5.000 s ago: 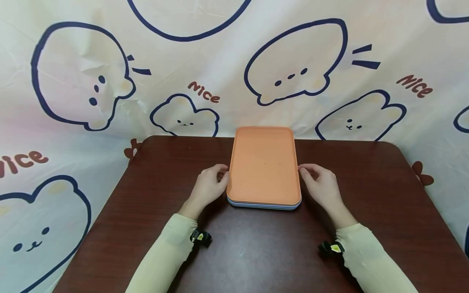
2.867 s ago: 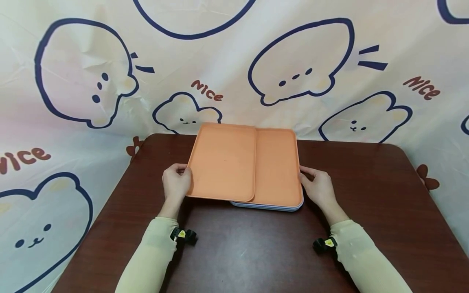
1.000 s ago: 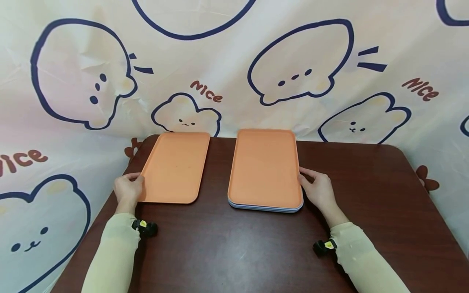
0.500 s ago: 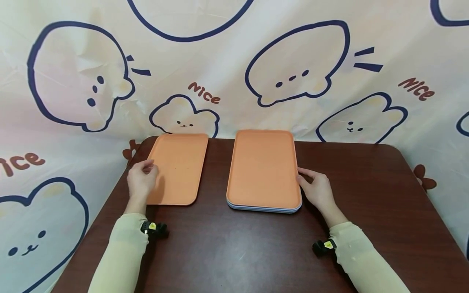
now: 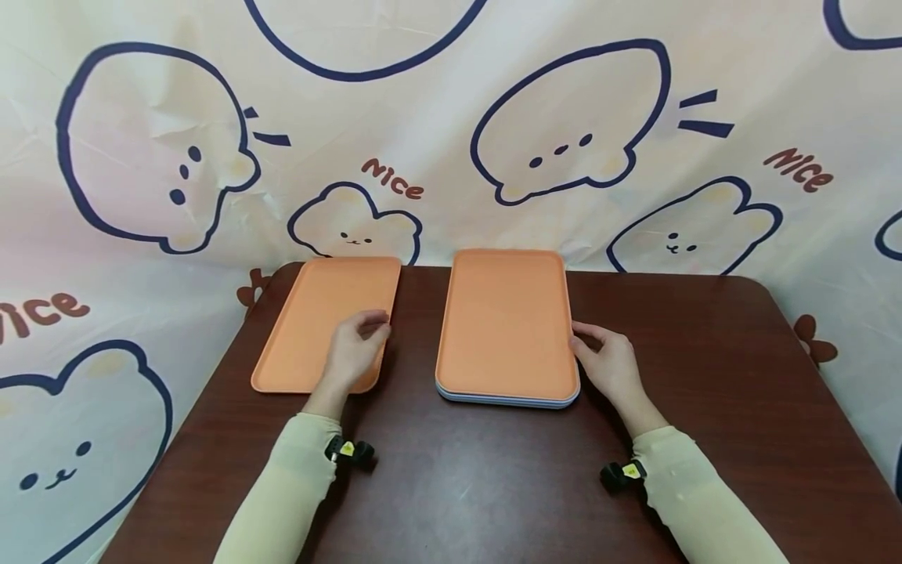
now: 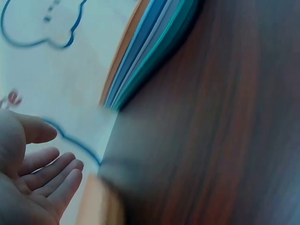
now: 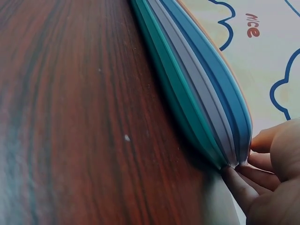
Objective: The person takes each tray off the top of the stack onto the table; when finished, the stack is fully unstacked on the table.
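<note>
One orange tray laid apart, the rest in a stack

The tray stack (image 5: 507, 329) sits at the middle of the far side of the table (image 5: 465, 486), orange on top. The right wrist view shows a blue layer (image 7: 213, 70), a grey layer (image 7: 198, 89) and a green layer (image 7: 176, 89) beneath; I cannot tell how many trays each colour holds. To the left, well apart from the stack, the lone orange tray (image 5: 317, 321) lies flat, bottom down. So one tray is out and several are together: the work appears to be at an early stage, with most trays unseparated.

The right hand (image 5: 613, 368) rests its fingertips along the stack's right side, fingers fanned rather than curled round it. The left hand (image 5: 352, 345) hangs over the right edge of the lone tray, thumb apart from loosely bent fingers, holding nothing.

Further out, light sleeves and a small black device at each wrist show on the near side. Beyond the table's far edge hangs a pale backdrop (image 5: 423, 117) printed with cartoon bears.
</note>
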`<state>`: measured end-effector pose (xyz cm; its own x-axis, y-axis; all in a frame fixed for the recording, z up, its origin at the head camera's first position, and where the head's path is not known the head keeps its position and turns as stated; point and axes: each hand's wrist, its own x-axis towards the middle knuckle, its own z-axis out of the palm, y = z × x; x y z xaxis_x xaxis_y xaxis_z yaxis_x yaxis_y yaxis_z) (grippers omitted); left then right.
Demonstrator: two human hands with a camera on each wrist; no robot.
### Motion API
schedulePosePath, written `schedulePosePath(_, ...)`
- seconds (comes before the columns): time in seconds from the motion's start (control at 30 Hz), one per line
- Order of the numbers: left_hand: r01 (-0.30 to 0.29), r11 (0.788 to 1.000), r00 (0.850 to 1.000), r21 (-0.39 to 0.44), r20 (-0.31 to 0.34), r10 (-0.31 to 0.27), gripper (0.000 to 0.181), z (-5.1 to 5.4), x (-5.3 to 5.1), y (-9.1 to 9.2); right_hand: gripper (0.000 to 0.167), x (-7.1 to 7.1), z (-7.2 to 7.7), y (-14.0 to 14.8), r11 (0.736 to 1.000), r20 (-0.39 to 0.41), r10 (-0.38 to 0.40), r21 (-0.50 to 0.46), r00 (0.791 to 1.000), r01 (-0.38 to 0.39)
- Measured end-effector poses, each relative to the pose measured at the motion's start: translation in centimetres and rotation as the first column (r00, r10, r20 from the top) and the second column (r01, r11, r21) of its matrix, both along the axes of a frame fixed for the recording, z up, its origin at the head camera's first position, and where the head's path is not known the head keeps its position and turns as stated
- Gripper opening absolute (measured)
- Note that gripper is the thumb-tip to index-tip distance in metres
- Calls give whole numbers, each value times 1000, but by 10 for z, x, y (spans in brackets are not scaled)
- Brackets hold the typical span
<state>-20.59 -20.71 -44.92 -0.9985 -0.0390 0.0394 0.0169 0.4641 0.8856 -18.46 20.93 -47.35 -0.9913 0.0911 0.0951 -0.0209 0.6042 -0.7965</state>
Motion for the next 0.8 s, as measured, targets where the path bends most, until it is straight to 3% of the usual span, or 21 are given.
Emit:
schedulePosePath(0.2,110,994,994,-12,21,-110,40,-5,5,38,36,0,1,-2,1000,-12,-26,-1,1000,26)
schedulePosePath(0.37,154,988,988,4,30,-154,44,-7,8,58,35,1,3,-3,999,-1,-35,-12,999,35)
schedulePosePath(0.6,164,986,986,-21,26,-164,44,-14,10,70,35,0,2,-3,999,3,-31,-12,1000,31)
schedulePosePath(0.8,178,981,983,-72,-25,-180,42,-18,9,71,33,0,0,-4,999,-26,-27,-26,999,26)
